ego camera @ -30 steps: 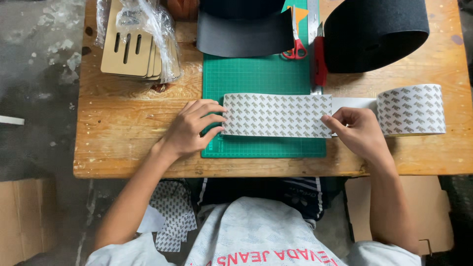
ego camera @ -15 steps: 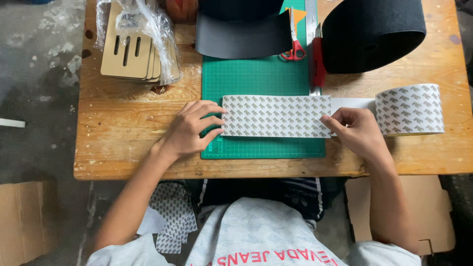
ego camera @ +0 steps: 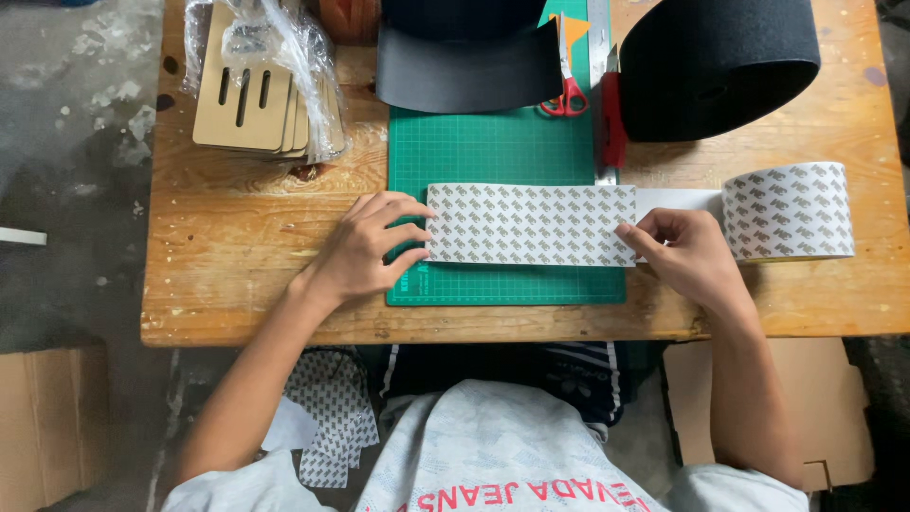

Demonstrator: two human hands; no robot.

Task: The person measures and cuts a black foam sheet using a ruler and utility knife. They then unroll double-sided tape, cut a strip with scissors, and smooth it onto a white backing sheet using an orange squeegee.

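**Patterned strip stretched flat across the green mat**

At the far left of the wooden table (ego camera: 237,275) lies a stack of slotted wooden boards (ego camera: 251,100) in clear plastic. The left hand (ego camera: 365,248) lies with its fingers spread, fingertips pressing the left end of the patterned strip (ego camera: 531,224), which rests flat on the green cutting mat (ego camera: 493,152). Red scissors (ego camera: 567,95) lie at the mat's top edge. The right hand (ego camera: 687,251) has its grip pinched on the strip's right end. Farther right sits the patterned roll (ego camera: 789,210), below a black roll (ego camera: 716,62).
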